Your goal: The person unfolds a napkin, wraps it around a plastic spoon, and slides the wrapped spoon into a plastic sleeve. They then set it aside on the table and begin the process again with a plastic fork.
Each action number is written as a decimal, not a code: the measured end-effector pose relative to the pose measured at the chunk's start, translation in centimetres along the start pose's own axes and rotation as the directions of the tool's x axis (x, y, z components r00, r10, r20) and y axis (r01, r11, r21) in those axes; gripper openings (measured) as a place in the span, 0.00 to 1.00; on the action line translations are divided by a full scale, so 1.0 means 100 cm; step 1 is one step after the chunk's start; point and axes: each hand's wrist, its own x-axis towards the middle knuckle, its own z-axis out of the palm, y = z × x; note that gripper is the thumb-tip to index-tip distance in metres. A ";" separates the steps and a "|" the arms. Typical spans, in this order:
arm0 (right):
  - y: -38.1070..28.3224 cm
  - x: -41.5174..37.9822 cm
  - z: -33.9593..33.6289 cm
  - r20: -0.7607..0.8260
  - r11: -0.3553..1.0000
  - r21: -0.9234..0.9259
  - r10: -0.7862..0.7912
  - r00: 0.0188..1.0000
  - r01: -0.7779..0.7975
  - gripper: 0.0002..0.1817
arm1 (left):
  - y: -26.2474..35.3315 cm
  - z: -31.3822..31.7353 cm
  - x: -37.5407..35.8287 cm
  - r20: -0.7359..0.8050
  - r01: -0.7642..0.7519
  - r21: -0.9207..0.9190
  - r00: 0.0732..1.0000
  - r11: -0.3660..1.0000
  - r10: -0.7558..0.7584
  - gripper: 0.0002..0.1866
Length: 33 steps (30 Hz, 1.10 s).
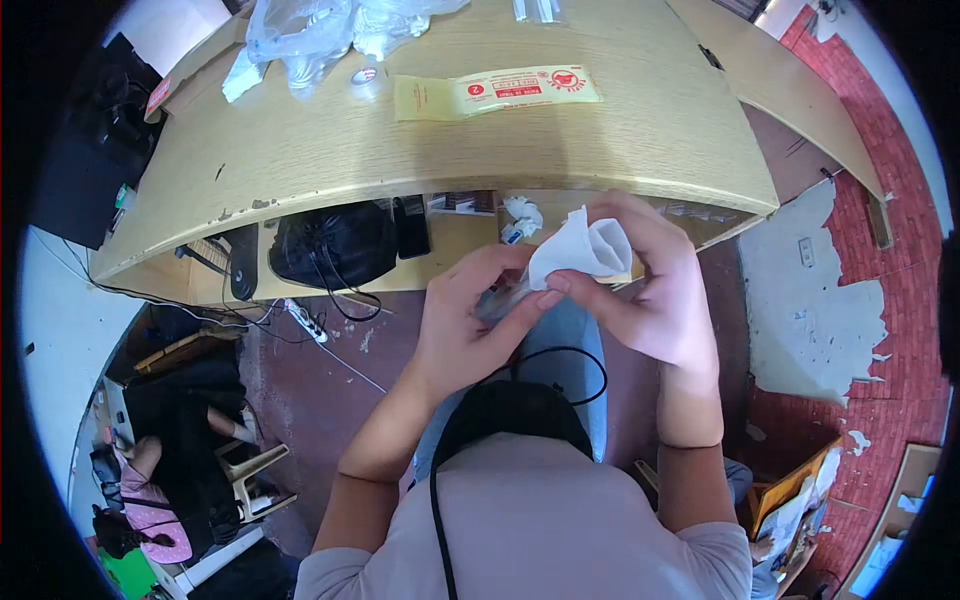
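Note:
Both hands are raised in front of the desk's near edge, above the lap. A folded or rolled white paper (580, 250) with an open, curled top is between them. My right hand (650, 280) has its fingers wrapped round the paper, thumb at its lower edge. My left hand (475, 315) is closed on something clear, like thin plastic, just left of the paper; its thumb tip meets the right thumb. Part of the clear item is hidden by the fingers. On the desk (330, 150) lies a yellow printed packet (500, 92).
Clear plastic bags (320, 35) and a tape roll (367, 78) are on the desk. The shelf beneath holds a black bag (335, 245), a phone (411, 227) and crumpled paper (522, 217). A power strip (305, 320) is on the floor. A person sits at lower left.

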 end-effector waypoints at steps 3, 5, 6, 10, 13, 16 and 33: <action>0.005 0.001 -0.005 0.096 0.994 0.081 0.064 0.993 -0.071 0.17 | -0.010 0.008 -0.004 -0.040 0.036 -0.166 0.998 0.986 -0.043 0.10; 0.001 0.001 -0.006 0.126 0.995 0.088 0.042 0.991 -0.053 0.17 | -0.008 0.010 -0.007 -0.049 0.094 -0.196 0.993 0.976 -0.105 0.10; -0.007 0.001 -0.008 0.087 0.982 0.128 0.129 0.988 -0.140 0.17 | -0.006 0.010 -0.007 -0.057 0.152 -0.226 0.984 0.962 -0.168 0.09; -0.003 0.004 -0.003 -0.164 0.998 0.016 0.063 0.984 -0.061 0.12 | -0.012 0.013 -0.008 -0.038 0.153 -0.246 0.985 0.957 -0.167 0.09; 0.002 0.004 -0.004 -0.162 0.979 -0.202 -0.057 0.985 0.023 0.10 | -0.010 0.014 -0.007 -0.022 0.175 -0.274 0.982 0.946 -0.188 0.09; -0.001 0.005 -0.001 -0.129 0.986 -0.161 -0.068 0.989 0.047 0.09 | -0.010 0.013 -0.006 -0.010 0.179 -0.273 0.982 0.945 -0.189 0.10; 0.007 0.004 0.007 -0.203 0.954 -0.283 -0.164 0.966 0.102 0.10 | -0.006 0.010 -0.003 0.202 0.338 -0.326 0.937 0.883 -0.284 0.14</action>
